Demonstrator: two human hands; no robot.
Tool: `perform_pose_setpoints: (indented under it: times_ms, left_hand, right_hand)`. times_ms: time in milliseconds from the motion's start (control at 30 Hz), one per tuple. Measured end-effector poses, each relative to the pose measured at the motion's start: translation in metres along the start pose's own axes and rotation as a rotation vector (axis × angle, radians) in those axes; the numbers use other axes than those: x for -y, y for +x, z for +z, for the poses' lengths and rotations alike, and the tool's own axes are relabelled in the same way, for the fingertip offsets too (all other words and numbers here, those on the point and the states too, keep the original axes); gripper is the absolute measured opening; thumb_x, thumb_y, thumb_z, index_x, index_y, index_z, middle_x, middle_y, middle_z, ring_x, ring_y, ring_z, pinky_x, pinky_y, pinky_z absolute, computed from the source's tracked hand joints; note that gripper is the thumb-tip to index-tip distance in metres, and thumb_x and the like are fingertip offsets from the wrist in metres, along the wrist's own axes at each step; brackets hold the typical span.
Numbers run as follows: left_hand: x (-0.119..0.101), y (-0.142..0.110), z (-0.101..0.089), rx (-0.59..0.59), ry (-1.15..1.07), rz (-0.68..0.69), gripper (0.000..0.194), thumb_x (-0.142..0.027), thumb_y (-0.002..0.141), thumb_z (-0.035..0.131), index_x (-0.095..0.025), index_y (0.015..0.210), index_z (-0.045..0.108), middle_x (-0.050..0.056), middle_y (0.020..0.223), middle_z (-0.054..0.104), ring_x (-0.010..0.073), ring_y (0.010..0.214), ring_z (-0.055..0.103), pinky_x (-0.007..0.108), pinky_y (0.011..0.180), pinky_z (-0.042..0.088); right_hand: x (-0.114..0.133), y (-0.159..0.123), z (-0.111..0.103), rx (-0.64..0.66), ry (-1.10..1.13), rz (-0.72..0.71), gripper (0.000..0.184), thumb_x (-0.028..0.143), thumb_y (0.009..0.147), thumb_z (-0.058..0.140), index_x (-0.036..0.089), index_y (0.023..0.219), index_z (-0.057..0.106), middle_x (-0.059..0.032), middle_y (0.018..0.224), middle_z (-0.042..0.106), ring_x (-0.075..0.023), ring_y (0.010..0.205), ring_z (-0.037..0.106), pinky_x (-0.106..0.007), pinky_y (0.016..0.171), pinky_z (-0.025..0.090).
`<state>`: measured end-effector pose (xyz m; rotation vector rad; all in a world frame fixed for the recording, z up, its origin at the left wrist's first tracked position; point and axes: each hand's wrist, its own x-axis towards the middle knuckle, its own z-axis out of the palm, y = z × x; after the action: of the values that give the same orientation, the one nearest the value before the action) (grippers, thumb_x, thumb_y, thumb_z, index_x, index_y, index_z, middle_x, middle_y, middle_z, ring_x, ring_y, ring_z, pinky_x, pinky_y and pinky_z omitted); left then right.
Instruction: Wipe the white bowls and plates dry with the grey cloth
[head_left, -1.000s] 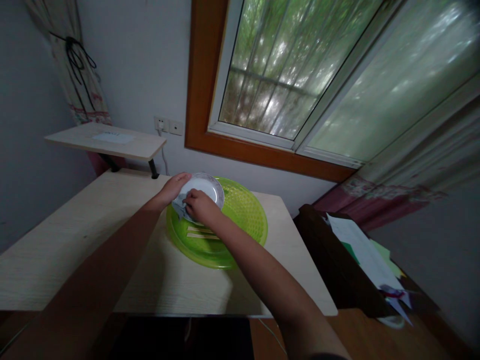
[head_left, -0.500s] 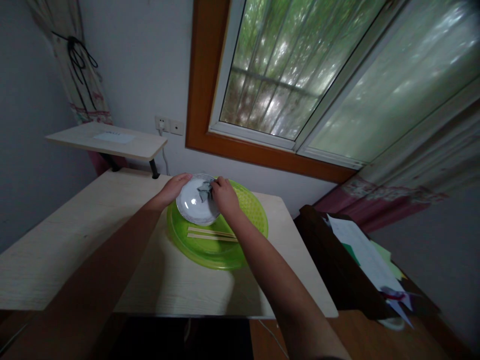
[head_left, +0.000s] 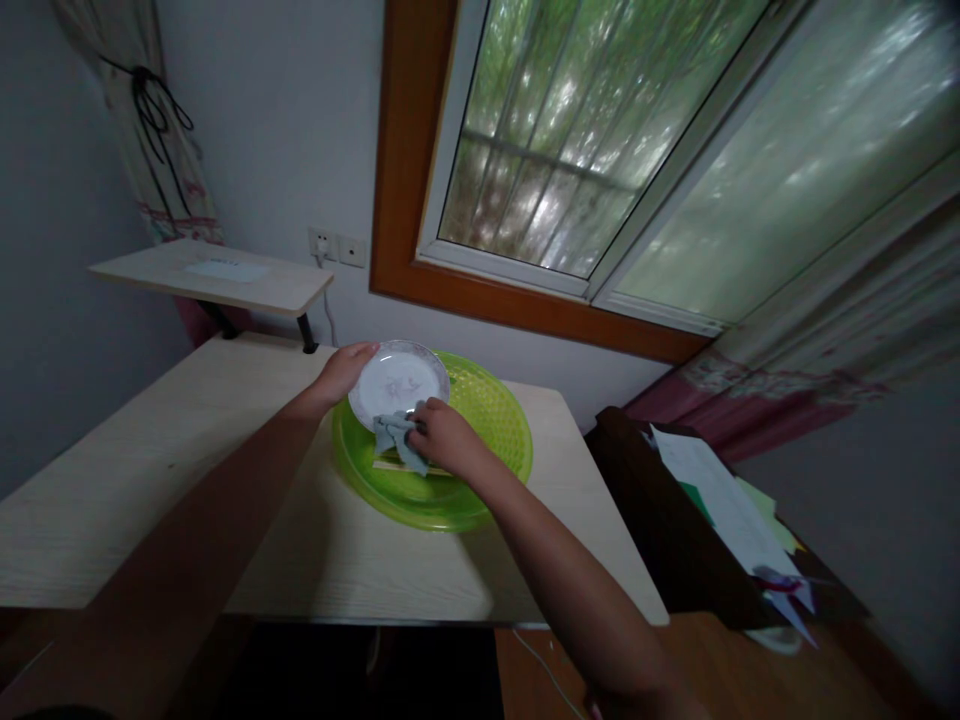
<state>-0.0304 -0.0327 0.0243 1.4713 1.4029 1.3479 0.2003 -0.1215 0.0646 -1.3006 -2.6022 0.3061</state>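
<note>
My left hand (head_left: 346, 372) is closed on the left rim of a white plate (head_left: 397, 375) with a grey patterned border and a faint design in its middle. The plate is tilted toward me above a round green plastic basket (head_left: 506, 410). Pinched in my right hand (head_left: 441, 432) is a grey-blue cloth (head_left: 401, 440), which lies over the plate's near rim and hangs down in front of it. Under the cloth, part of the light wooden chopsticks (head_left: 386, 463) shows in the basket; the rest of them is covered.
The basket stands on a pale wooden table (head_left: 285, 560). A small raised shelf (head_left: 262, 290) with a paper on it is at the back left. Right of the table, a dark cabinet (head_left: 637, 500) carries papers (head_left: 720, 500). A window (head_left: 555, 150) is behind.
My right hand has moved the cloth from the plate's upper right down to its near rim. The plate's face is now turned more toward me, and the cloth covers most of the chopsticks.
</note>
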Motion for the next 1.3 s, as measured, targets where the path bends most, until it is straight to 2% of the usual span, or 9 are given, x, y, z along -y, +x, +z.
perform_pose_setpoints:
  times_ms: [167,267,367,467,533,667,900,1167,1300]
  left_hand:
    - [0.006,0.000,-0.007,-0.053,0.080,0.039,0.059,-0.064,0.083,0.052,-0.012,0.100,0.073,0.010,0.101,0.075,0.0239,0.090,0.065,0.031,0.081,0.049]
    - [0.007,0.000,-0.010,-0.064,0.116,0.050,0.057,-0.062,0.085,0.049,-0.012,0.101,0.073,0.009,0.098,0.075,0.0235,0.089,0.064,0.030,0.077,0.048]
    - [-0.002,-0.004,-0.008,-0.059,0.189,0.057,0.050,-0.055,0.086,0.051,-0.014,0.102,0.073,0.008,0.096,0.075,0.0231,0.087,0.064,0.030,0.077,0.048]
    - [-0.018,-0.011,-0.002,-0.065,0.266,0.090,0.041,-0.046,0.085,0.055,-0.016,0.104,0.073,0.008,0.102,0.075,0.0237,0.091,0.065,0.030,0.082,0.047]
    - [-0.028,-0.016,0.005,-0.062,0.280,0.124,0.037,-0.044,0.086,0.055,-0.017,0.104,0.073,0.008,0.103,0.075,0.0238,0.092,0.065,0.031,0.085,0.047]
    - [-0.040,-0.025,0.020,-0.035,0.303,0.143,0.034,-0.040,0.088,0.053,-0.018,0.106,0.072,0.007,0.104,0.075,0.0229,0.094,0.065,0.030,0.086,0.047]
    - [-0.047,-0.034,0.040,-0.045,0.272,0.203,0.032,-0.040,0.091,0.049,-0.019,0.103,0.069,0.005,0.100,0.073,0.0201,0.091,0.064,0.028,0.083,0.046]
    - [-0.044,-0.038,0.045,0.012,0.146,0.191,0.036,-0.045,0.091,0.052,-0.018,0.107,0.069,0.005,0.107,0.073,0.0203,0.098,0.064,0.027,0.087,0.047]
    - [-0.047,-0.040,0.045,0.044,0.061,0.161,0.040,-0.048,0.090,0.052,-0.018,0.110,0.069,0.005,0.110,0.072,0.0207,0.101,0.064,0.027,0.087,0.048]
  right_hand:
    - [-0.024,-0.017,-0.007,-0.118,0.395,0.010,0.013,0.019,0.083,0.065,0.018,0.092,0.074,-0.0025,0.091,0.068,-0.0149,0.087,0.062,-0.024,0.082,0.045]
    - [-0.053,-0.028,-0.004,-0.197,0.565,0.158,0.013,0.029,0.082,0.064,0.019,0.087,0.069,-0.0011,0.086,0.066,-0.0151,0.079,0.061,-0.026,0.074,0.046]
    - [-0.078,-0.037,-0.001,-0.321,0.880,0.344,0.021,0.042,0.081,0.061,0.021,0.085,0.061,0.0028,0.072,0.061,-0.0137,0.064,0.056,-0.024,0.061,0.045]
    - [-0.091,-0.040,-0.001,-0.499,1.152,0.482,0.025,0.044,0.078,0.060,0.023,0.091,0.056,0.0028,0.079,0.064,-0.0135,0.066,0.057,-0.023,0.058,0.047]
    - [-0.094,-0.040,0.000,-0.532,1.242,0.547,0.028,0.044,0.076,0.061,0.025,0.096,0.054,0.0023,0.085,0.067,-0.0143,0.071,0.060,-0.023,0.058,0.048]
    - [-0.098,-0.037,0.006,-0.496,1.247,0.594,0.032,0.047,0.076,0.064,0.026,0.098,0.056,0.0018,0.089,0.067,-0.0166,0.080,0.063,-0.025,0.060,0.053]
    - [-0.082,-0.042,0.009,-0.355,1.337,0.405,0.043,0.052,0.079,0.072,0.026,0.113,0.063,-0.0024,0.111,0.070,-0.0186,0.091,0.067,-0.032,0.075,0.060]
    - [-0.075,-0.040,0.004,-0.230,1.311,0.436,0.042,0.043,0.066,0.082,0.019,0.096,0.065,-0.0034,0.086,0.074,-0.0187,0.066,0.068,-0.032,0.058,0.060]
    - [-0.077,-0.040,0.003,-0.301,1.125,0.419,0.034,0.042,0.072,0.073,0.019,0.096,0.066,-0.0046,0.086,0.075,-0.0214,0.065,0.069,-0.035,0.058,0.059]
